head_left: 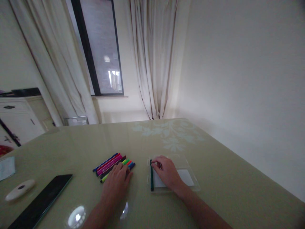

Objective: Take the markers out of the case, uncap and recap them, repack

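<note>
Several felt-tip markers [111, 164] in blue, red, pink, black, yellow-green and other colours lie side by side on the table. My left hand [116, 181] rests over their near right part, fingers stretched across them and thumb apart; the hand hides some of the pens. To the right, a clear plastic case [196, 184] lies flat with a white sheet [187, 178] inside it. A dark green marker [152, 179] lies lengthwise along the case's left edge. Thumb and forefinger of my right hand [166, 171] pinch its far end, while the palm covers part of the case.
A black phone or tablet [43, 202] lies at the table's left, beside a white oval device [20, 190] and a pale blue packet [7, 168]. The glossy table [95, 140] meets a wall on the right. Curtains, a window and a white cabinet [19, 116] stand beyond.
</note>
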Motion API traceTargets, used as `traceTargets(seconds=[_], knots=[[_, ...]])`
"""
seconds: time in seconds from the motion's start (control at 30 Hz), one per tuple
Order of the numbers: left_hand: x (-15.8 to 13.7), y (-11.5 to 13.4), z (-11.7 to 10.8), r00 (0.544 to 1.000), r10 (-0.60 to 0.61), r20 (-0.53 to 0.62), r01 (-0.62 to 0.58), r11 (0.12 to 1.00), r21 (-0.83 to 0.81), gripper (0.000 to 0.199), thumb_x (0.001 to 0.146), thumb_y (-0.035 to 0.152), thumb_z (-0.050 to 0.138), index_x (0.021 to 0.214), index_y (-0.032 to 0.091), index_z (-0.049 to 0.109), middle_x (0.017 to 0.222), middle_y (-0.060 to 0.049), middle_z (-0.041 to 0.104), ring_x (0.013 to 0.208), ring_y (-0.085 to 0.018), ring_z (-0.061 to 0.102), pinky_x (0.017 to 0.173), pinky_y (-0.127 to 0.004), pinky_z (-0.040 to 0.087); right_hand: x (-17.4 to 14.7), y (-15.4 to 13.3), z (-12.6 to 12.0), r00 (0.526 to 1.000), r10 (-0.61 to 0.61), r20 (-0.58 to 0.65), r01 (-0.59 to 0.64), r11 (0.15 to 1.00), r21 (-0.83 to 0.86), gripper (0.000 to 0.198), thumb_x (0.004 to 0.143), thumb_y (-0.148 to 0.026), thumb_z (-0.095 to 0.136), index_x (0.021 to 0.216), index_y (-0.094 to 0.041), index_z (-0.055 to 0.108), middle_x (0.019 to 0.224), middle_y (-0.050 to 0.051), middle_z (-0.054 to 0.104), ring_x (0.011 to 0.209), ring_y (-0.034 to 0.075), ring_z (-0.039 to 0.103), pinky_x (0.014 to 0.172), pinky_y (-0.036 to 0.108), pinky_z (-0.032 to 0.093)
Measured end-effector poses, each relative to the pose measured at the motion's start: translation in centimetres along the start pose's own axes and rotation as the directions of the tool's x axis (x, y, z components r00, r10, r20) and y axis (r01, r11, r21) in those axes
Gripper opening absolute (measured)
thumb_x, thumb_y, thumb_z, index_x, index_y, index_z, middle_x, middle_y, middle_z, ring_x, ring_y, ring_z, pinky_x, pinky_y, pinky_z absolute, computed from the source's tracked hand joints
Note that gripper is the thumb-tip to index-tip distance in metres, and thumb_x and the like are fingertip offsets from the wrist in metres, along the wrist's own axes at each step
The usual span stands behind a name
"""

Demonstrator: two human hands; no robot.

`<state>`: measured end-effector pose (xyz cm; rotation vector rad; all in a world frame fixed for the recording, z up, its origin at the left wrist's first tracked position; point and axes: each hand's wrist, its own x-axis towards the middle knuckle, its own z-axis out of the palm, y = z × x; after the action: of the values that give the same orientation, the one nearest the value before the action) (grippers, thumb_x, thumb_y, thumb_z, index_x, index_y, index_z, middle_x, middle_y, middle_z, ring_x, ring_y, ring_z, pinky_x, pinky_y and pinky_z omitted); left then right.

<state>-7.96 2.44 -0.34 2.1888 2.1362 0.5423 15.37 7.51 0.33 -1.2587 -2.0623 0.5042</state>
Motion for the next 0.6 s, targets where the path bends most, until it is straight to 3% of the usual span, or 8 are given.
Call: traceTargets(seconds=[0.1,0.23,0.3,0.47,0.6], knots=[[-0.2,0.4,0.2,0.997,0.024,0.071,-0.023,1.000,-0.002,0.022,0.099,0.030,0.046,0.093,0.020,0.065,0.103,-0.009,0.068,0.101,-0.025,0.064,0.091,-0.036,0.047,-0.1,-0.2,0.1,0.998,-0.042,-0.040,0.044,0.998,0.053,0.021,0.098,-0.029,0.060,0.090,-0.019,0.076,0.083,0.004,0.071,0.076,0.017,0.061,0.074,0.028,0.044],[-0.3,0.1,0.4,0.999,-0.035,0.005,0.034,0.996,0.084,0.023,0.098,0.033,0.048,0.106,0.019,0.063,0.112,-0.012,0.067,0.110,-0.029,0.062,0.096,-0.039,0.046,-0.2,-0.4,-0.1,0.998,-0.056,-0.042,0.059,0.995,0.082,0.026,0.100,-0.034,0.057,0.088,-0.019,0.075,0.082,0.004,0.071,0.075,0.016,0.061,0.073,0.028,0.044],[-0.2,-0.2,0.3,0.999,-0.042,0.015,0.041,0.996,0.074,0.020,0.097,0.035,0.049,0.101,0.020,0.063,0.111,-0.012,0.067,0.110,-0.029,0.062,0.097,-0.040,0.046,-0.2,-0.5,-0.1,0.998,-0.049,-0.045,0.053,0.994,0.094,0.025,0.099,-0.033,0.058,0.088,-0.019,0.075,0.082,0.004,0.070,0.076,0.017,0.061,0.074,0.028,0.044],[-0.5,1.9,0.3,0.999,0.008,0.038,0.000,0.980,-0.201,0.023,0.100,0.039,0.044,0.088,0.023,0.056,0.096,-0.007,0.069,0.094,-0.025,0.065,0.086,-0.037,0.048,-0.3,-1.1,0.2,1.000,0.008,-0.001,-0.008,0.963,0.269,0.021,0.095,-0.037,0.064,0.092,-0.020,0.077,0.085,0.004,0.073,0.078,0.018,0.065,0.072,0.028,0.046],[-1.5,4.9,0.5,0.994,0.066,0.082,-0.015,0.858,-0.514,0.026,0.102,0.046,0.043,0.095,0.024,0.056,0.093,-0.004,0.072,0.086,-0.022,0.068,0.077,-0.033,0.050,-0.3,-2.0,0.4,0.989,0.067,0.131,-0.132,0.793,0.595,0.027,0.089,-0.045,0.070,0.092,-0.019,0.075,0.077,0.002,0.073,0.067,0.017,0.065,0.062,0.028,0.048]])
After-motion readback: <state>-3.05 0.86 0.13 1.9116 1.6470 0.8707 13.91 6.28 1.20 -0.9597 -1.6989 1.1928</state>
